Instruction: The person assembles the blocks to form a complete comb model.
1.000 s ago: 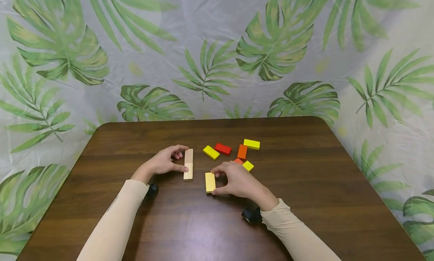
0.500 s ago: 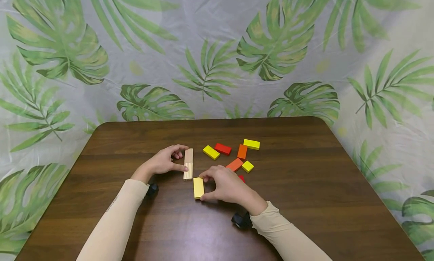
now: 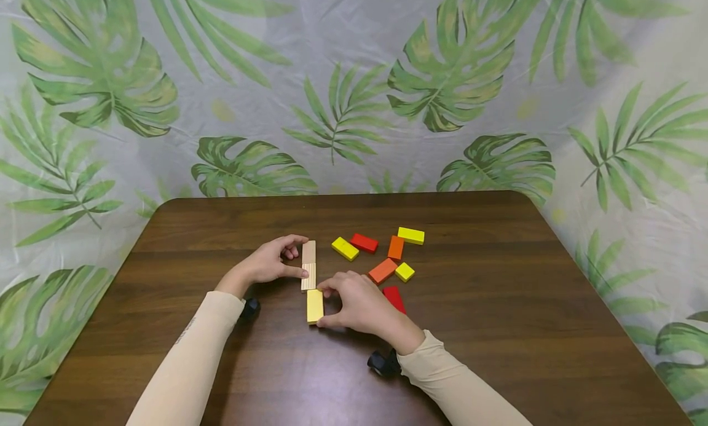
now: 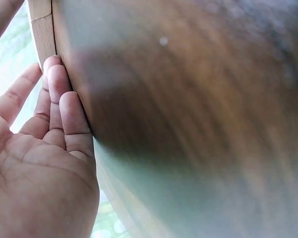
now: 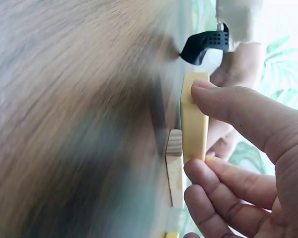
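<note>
Two plain wooden blocks (image 3: 308, 277) lie end to end in a line on the table. My left hand (image 3: 267, 261) rests along their left side, its thumb touching the nearer block and its index finger at the far end of the farther one. In the left wrist view the other fingers (image 4: 69, 109) lie fairly straight. My right hand (image 3: 356, 303) pinches a pale yellow block (image 3: 314, 307) by its two ends between thumb and fingers. That block sits just in front of the wooden row, nearly in line; I cannot tell whether they touch.
Right of the row lie several loose blocks: yellow (image 3: 345, 249), red (image 3: 364, 243), orange (image 3: 395, 248), another yellow (image 3: 411, 235), a lighter orange (image 3: 382, 270), a small yellow (image 3: 405, 272). A red block (image 3: 394, 299) is partly behind the right hand. A leaf-patterned curtain (image 3: 354, 106) hangs beyond the table (image 3: 475, 241).
My right hand has slid the pale yellow block left, from beside the loose blocks to the near end of the wooden row, uncovering an orange and a red block. My left hand stays put.
</note>
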`<state>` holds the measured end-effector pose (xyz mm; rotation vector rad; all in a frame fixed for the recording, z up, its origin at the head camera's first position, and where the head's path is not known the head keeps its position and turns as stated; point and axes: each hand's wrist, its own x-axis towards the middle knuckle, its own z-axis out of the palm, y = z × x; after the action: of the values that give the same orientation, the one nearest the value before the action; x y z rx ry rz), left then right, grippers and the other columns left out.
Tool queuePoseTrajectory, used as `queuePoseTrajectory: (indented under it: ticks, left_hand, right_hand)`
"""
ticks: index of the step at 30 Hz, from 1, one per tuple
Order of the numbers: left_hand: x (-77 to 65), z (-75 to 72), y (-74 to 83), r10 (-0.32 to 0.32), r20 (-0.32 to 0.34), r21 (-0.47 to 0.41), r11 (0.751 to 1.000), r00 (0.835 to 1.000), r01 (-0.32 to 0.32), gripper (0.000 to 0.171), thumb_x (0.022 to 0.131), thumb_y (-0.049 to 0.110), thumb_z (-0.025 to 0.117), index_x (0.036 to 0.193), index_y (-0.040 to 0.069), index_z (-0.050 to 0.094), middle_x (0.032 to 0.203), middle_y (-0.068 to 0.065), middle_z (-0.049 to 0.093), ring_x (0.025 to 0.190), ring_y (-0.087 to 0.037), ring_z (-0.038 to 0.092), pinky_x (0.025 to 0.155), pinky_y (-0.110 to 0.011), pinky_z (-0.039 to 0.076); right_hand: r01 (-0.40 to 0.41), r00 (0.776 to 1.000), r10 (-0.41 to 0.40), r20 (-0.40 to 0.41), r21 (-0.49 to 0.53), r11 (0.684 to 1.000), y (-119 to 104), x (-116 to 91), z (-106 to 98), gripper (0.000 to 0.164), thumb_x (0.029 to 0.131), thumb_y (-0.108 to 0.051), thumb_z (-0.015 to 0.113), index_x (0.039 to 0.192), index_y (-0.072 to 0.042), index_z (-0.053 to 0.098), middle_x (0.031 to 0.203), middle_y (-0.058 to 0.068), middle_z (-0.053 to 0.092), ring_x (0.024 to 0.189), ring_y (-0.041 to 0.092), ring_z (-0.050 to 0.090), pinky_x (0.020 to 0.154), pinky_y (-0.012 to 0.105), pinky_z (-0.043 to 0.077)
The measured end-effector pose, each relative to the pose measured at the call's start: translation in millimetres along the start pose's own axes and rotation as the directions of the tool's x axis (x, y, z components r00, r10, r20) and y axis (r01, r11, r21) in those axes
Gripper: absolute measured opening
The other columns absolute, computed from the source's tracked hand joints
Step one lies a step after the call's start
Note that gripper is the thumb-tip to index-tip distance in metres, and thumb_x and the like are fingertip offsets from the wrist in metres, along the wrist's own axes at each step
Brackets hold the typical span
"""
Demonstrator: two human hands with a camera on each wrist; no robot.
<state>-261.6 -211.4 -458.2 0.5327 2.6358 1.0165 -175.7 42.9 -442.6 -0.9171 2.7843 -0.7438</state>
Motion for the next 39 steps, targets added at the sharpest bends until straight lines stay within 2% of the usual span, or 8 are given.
queuePoseTrajectory:
  ticks: [10, 22, 33, 39]
  left_hand:
    - [0.0, -0.2, -0.3, -0.002, 0.004, 0.003, 1.0, 1.0, 0.002, 0.075, 0.091, 0.035, 0.089, 0.153, 0.011, 0.055, 0.114, -0.008, 0.061, 0.105, -0.024, 0.055, 0.095, -0.041, 0.046]
    - [0.1, 0.3, -0.8, -0.001, 0.01, 0.006, 1.0, 1.0, 0.001, 0.074, 0.091, 0.034, 0.088, 0.153, 0.011, 0.055, 0.114, -0.008, 0.061, 0.105, -0.024, 0.055, 0.095, -0.041, 0.046]
    - [0.3, 0.5, 0.0, 0.012, 0.007, 0.003, 1.0, 1.0, -0.012, 0.074, 0.091, 0.034, 0.088, 0.153, 0.01, 0.055, 0.115, -0.01, 0.061, 0.106, -0.025, 0.056, 0.095, -0.041, 0.046]
    - [0.2, 0.1, -0.2, -0.003, 0.01, 0.008, 1.0, 1.0, 0.003, 0.075, 0.091, 0.035, 0.088, 0.154, 0.012, 0.054, 0.116, -0.009, 0.061, 0.107, -0.025, 0.056, 0.097, -0.042, 0.046]
  right_hand:
    - [-0.026, 1.0, 0.026, -0.018, 0.002, 1.0, -6.5, 4.4, 7.0, 0.056, 0.08, -0.04, 0.096, 0.125, -0.013, 0.078, 0.105, -0.003, 0.075, 0.098, 0.014, 0.063, 0.091, 0.039, 0.052]
    - [-0.016, 1.0, 0.016, -0.02, -0.008, 1.0, -6.2, 8.5, 14.4, 0.053, 0.08, -0.04, 0.096, 0.122, -0.013, 0.078, 0.103, -0.004, 0.074, 0.093, 0.011, 0.061, 0.087, 0.033, 0.051]
    - [-0.034, 0.999, 0.033, -0.032, -0.031, 0.999, -7.4, 10.1, 17.3, 0.055, 0.08, -0.042, 0.096, 0.125, -0.014, 0.078, 0.104, -0.004, 0.073, 0.098, 0.014, 0.061, 0.089, 0.036, 0.051]
    - [-0.034, 0.999, 0.032, -0.028, -0.057, 0.998, -8.8, 10.9, 19.1, 0.057, 0.081, -0.043, 0.095, 0.127, -0.014, 0.078, 0.104, -0.004, 0.073, 0.098, 0.014, 0.061, 0.087, 0.035, 0.051]
